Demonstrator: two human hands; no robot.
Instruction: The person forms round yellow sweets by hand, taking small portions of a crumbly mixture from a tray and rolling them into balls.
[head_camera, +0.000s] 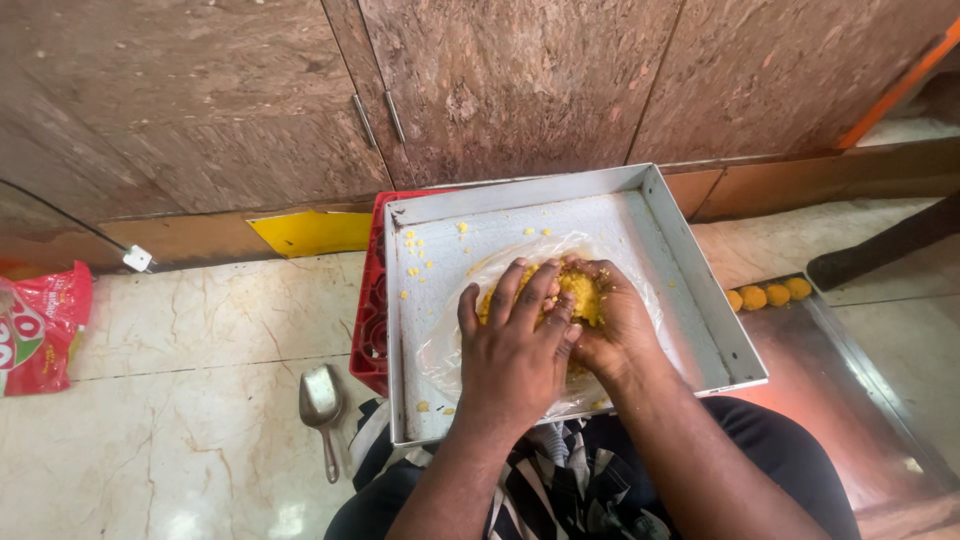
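I'm looking straight down from the head camera, and both hands are buried in a mound of yellow crumbly mixture (578, 290). The left hand (512, 345) lies on top, fingers spread and curled over the mound, pressing down. The right hand (610, 325) comes in from the other side, cupped around the mixture, its fingers partly hidden under the left, so I can't tell how tightly it grips. The two hands touch each other, squeezing the mound between them.

The mixture sits on a sheet of clear plastic (450, 340) that's spread inside a shallow metal tray (700, 290). Loose yellow crumbs (415, 255) are scattered over the tray's far left corner, and a few more lie near its front edge. The tray rests on a red plastic crate (372, 320), which shows along its left side, and the near edge of the tray reaches over my lap, where I see dark trousers and a striped cloth (560, 480).

On the marble floor (180, 350) to the left, just beside the crate, lies a small metal scoop (321, 405), handle pointing toward me. Further left, at the frame's edge, is a red plastic packet (40, 325). To the right, on a flat steel sheet (850, 400), three round yellow balls (768, 295) sit in a row, near the tray's right wall. Wooden cabinet doors (500, 90) fill the top of my view.
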